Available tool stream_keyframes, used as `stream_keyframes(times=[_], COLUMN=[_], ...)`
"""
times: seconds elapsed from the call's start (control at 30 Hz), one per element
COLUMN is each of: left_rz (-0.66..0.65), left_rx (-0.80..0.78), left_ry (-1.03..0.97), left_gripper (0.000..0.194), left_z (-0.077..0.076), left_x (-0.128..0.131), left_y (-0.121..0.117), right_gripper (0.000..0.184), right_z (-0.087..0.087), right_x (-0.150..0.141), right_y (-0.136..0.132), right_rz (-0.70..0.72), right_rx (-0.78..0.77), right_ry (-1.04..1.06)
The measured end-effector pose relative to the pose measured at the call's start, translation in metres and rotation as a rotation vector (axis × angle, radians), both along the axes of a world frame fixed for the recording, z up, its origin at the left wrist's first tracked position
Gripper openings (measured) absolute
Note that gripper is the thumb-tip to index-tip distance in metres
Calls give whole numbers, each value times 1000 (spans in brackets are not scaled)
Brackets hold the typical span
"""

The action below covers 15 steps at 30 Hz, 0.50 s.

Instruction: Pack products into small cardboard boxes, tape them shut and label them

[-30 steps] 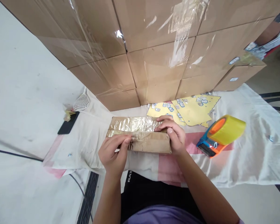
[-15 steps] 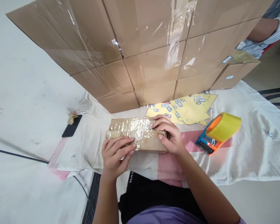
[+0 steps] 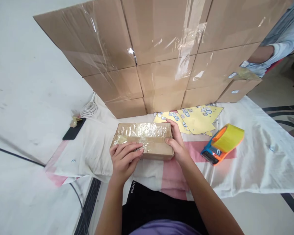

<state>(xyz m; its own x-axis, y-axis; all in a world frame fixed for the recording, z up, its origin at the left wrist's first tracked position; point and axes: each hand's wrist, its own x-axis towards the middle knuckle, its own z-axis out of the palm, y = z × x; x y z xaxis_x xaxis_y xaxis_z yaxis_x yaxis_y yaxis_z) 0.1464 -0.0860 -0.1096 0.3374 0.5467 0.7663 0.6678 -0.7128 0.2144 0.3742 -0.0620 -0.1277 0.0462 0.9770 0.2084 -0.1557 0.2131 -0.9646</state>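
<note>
1. On the worktop, head view, sits the box, close to the near edge and squarely before the person, long axis running left to right.
2. Both hands are on it! The left hand comes in over the near left part, fingers laid side by side, tips reaching about the middle of the near panel; whether thumb and forefinger pinch anything, I can't tell.
3. Over at the right end, the right hand has a grip on the box: thumb on top, fingers around the end toward the far corner. Neither hand is nearer; both touch.
4. And the look of it: plain brown card, a seam running lengthwise, wrinkled clear tape shining along the far panel, more gloss mid-top by the left fingertips.
5. Off to the right, well apart from the box, the tape dispenser lies untouched.
</note>
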Motion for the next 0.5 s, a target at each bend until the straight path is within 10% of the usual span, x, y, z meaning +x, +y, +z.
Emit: stream_keyframes(times=[0.33,0.5], left_rz=[42,88], left_rx=[49,123], left_ry=[-75,-47], left_gripper=[11,23], left_z=[-16,-17], left_x=[3,4], left_y=[-3,-3], right_gripper=[30,43], right_z=[11,0], right_x=[57,123], right_y=[-89,-86], right_rz=[-901,-1064], right_rx=[260,170], right_ry=[-297,-162])
